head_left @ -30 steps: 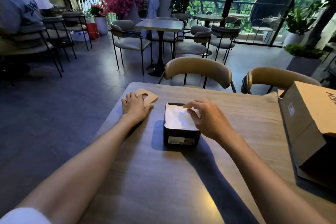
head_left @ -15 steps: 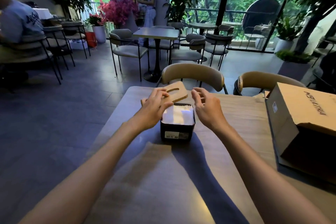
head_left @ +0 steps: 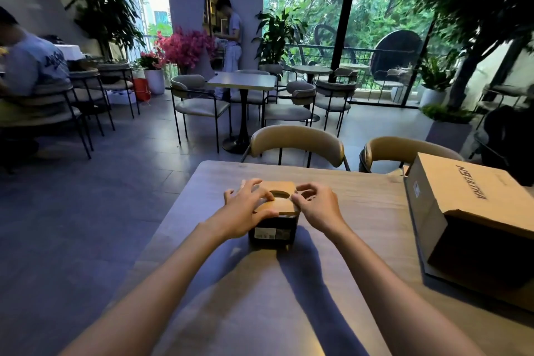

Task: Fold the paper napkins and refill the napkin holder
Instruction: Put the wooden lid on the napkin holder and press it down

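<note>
- On the table [head_left: 289, 298], right at its middle, stands the black napkin holder [head_left: 273, 228], its wooden lid [head_left: 278, 198] lying on top with the slot showing
- At nine o'clock of the holder, my left hand [head_left: 245, 211] rests on the lid, fingers spread and fairly straight, thumb along the near edge
- At three o'clock, my right hand [head_left: 316, 205] touches the lid's right edge with curled fingertips; I cannot tell whether it grips
- Farther out at three o'clock lies a cardboard box [head_left: 468, 211], well apart from the holder
</note>
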The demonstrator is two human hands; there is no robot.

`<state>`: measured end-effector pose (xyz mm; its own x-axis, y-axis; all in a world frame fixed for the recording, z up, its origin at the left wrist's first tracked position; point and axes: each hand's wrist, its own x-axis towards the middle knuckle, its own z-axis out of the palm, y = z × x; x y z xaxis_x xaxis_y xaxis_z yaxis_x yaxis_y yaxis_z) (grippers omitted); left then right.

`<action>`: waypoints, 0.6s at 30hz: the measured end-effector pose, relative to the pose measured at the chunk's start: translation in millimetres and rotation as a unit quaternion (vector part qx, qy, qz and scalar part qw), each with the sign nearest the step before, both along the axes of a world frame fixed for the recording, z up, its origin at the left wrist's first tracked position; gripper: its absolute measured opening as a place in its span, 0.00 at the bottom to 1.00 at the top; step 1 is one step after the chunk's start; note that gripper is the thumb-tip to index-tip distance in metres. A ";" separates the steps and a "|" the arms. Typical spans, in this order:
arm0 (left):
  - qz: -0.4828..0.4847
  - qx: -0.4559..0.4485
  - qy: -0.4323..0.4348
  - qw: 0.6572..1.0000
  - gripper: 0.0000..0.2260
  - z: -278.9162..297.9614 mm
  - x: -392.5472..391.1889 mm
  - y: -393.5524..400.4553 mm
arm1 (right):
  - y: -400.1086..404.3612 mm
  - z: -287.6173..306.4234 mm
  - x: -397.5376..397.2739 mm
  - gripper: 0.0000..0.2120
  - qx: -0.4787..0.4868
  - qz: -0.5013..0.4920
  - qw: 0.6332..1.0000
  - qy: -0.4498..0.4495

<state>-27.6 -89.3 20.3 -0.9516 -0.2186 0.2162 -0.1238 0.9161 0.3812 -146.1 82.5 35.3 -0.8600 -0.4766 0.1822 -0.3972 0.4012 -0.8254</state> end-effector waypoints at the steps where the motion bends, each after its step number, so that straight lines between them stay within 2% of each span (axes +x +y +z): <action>1: -0.002 0.020 -0.005 1.000 0.17 -0.2 0.3 -0.8 | -1.2 -1.1 0.3 0.14 0.001 0.001 1.000 -0.002; 4: -0.015 0.093 -0.002 0.996 0.20 -3.0 0.9 -3.1 | -2.8 -4.5 1.4 0.16 -0.005 -0.002 1.000 -0.003; 10: 0.007 0.255 -0.003 0.967 0.50 -11.5 -5.7 -16.8 | -2.5 -8.0 -4.1 0.20 0.001 0.033 0.999 -0.028; 12: 0.007 0.273 -0.002 0.962 0.52 -21.6 -8.2 -19.3 | -2.1 -8.8 -5.0 0.20 0.015 0.040 0.999 -0.013; 16: 0.014 0.270 0.026 0.963 0.48 -37.3 -11.4 -19.8 | 0.8 -12.4 -3.1 0.18 0.033 0.042 0.998 0.031; 18: 0.009 0.267 0.022 0.963 0.50 -39.0 -12.9 -21.5 | 0.8 -15.7 0.1 0.11 0.067 0.047 0.993 0.080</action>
<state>-40.5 -110.7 -18.7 -0.9389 -0.3266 0.1087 -0.1110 0.5862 0.8025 -145.9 83.3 19.6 -0.7754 -0.5834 0.2418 -0.5600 0.4583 -0.6902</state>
